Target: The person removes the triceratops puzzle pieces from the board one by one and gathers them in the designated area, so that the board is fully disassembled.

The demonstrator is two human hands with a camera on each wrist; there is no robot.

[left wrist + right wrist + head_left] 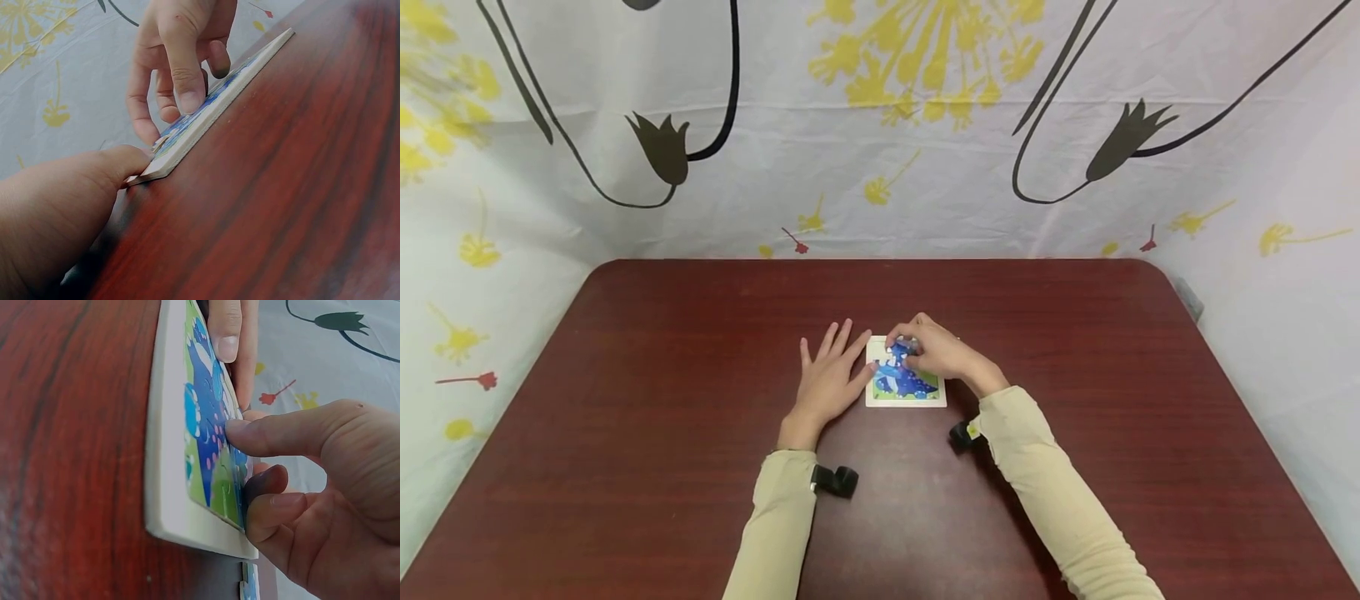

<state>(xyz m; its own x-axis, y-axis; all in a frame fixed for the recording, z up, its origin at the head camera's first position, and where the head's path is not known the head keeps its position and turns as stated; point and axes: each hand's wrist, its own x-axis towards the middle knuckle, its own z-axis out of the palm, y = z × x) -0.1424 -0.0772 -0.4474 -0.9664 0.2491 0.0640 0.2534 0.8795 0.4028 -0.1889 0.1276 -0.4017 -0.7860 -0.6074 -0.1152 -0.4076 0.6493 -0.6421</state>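
A square jigsaw puzzle [904,387] with a blue dinosaur picture lies in a pale wooden tray [164,487] on the table. My left hand [825,387] rests at the tray's left side, fingers spread and straight, with its thumb [128,162] touching the tray's edge. Over the upper part of the picture, my right hand [936,348] bends its thumb and index finger round a puzzle piece [898,353] by the dinosaur's head. The right thumb [250,434] touches the picture surface, while the other fingers curl over the tray's right side. Part of the piece is hidden by these fingers.
A loose puzzle piece [250,582] lies beyond the tray's right side, mostly hidden behind the right hand in the head view. The dark red wooden table [662,375] ends at a white patterned curtain [880,167]. Black camera mounts [844,482] sit on both wrists.
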